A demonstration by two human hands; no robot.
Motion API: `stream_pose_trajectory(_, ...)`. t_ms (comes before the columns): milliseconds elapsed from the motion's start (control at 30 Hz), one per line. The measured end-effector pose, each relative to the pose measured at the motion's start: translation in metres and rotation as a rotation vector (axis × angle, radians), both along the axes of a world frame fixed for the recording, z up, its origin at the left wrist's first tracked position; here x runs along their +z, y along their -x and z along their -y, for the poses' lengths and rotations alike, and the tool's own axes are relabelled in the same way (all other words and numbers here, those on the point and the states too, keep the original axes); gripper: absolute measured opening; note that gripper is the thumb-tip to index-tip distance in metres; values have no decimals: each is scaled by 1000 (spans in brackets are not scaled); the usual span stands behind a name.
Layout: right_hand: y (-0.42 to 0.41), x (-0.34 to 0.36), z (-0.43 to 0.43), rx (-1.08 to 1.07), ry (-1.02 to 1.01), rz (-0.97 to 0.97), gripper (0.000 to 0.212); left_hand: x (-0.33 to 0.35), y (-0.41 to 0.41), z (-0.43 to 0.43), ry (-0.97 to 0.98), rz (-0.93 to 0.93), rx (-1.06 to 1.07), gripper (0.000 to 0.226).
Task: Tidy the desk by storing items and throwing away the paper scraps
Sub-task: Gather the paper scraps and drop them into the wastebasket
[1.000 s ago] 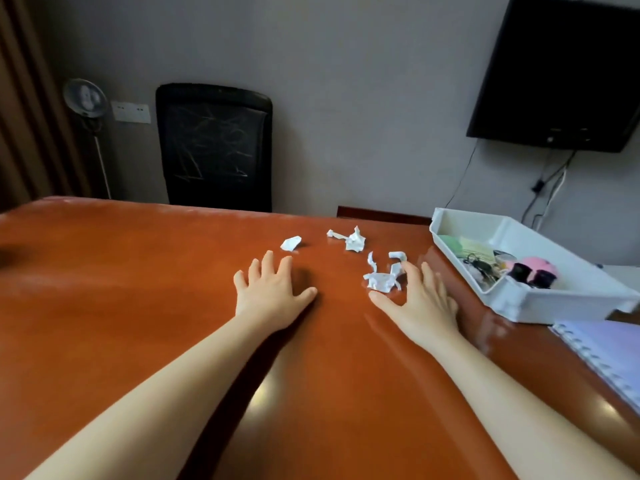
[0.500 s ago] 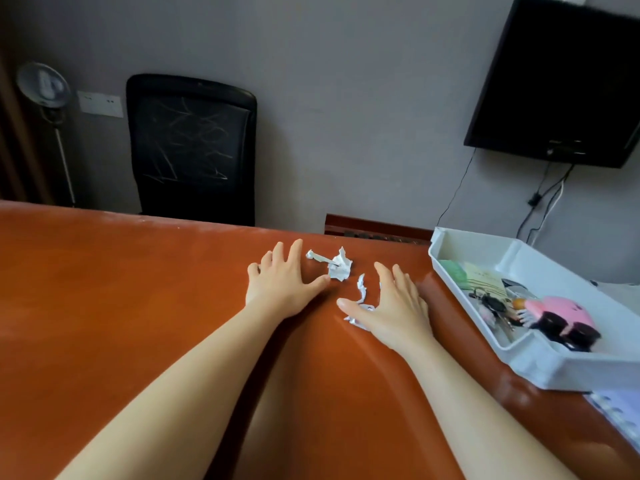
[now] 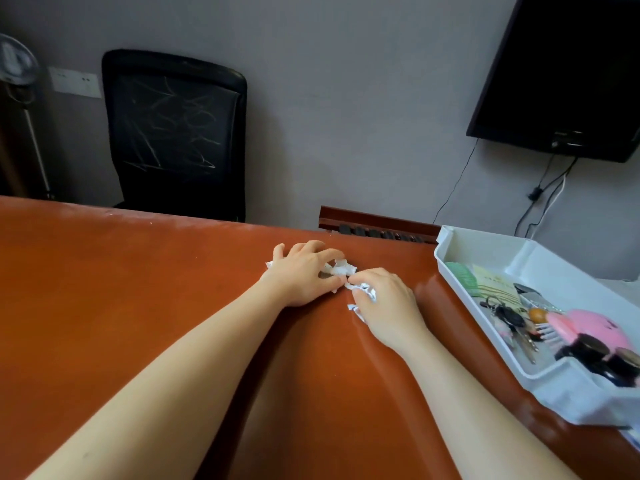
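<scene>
Several crumpled white paper scraps [image 3: 341, 269] lie bunched together near the far edge of the brown desk [image 3: 138, 289]. My left hand [image 3: 301, 275] curls over the left part of the pile, fingers bent round the scraps, with one small scrap poking out at its left side. My right hand [image 3: 384, 303] curls round more scraps [image 3: 365, 291] at the pile's right, thumb and fingers closed on them. The two hands nearly touch. A white tray [image 3: 446, 258] stands to the right, holding keys, a pink comb, dark jars and cards.
A black office chair [image 3: 176, 133] stands behind the desk's far edge. A dark screen [image 3: 561, 71] hangs on the wall at upper right with cables below. A standing fan [image 3: 15, 64] is at far left. A notebook corner shows under the tray at lower right.
Both hands went from flat and spread on the desk to curled, sweeping the scattered scraps inward into one bunch between them. The view has shifted closer to the far edge.
</scene>
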State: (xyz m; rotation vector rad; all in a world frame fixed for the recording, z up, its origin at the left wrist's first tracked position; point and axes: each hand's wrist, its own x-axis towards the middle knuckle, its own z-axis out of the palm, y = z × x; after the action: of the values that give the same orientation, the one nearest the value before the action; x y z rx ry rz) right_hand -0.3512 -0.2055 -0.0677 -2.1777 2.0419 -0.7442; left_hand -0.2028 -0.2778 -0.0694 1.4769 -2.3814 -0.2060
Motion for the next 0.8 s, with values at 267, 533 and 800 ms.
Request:
stream_pose_trajectory(267, 0, 0, 0, -97, 87, -11, 40, -1, -2, 0, 4, -135, 8, 38)
stream_pose_trajectory(533, -3, 1, -5, -33, -81, -89, 64, 4, -1, -3, -68, 42, -166, 41)
stream_pose_trajectory(800, -1, 2, -3, -11, 8, -35, 11, 4, 0, -4, -46, 5, -193, 25)
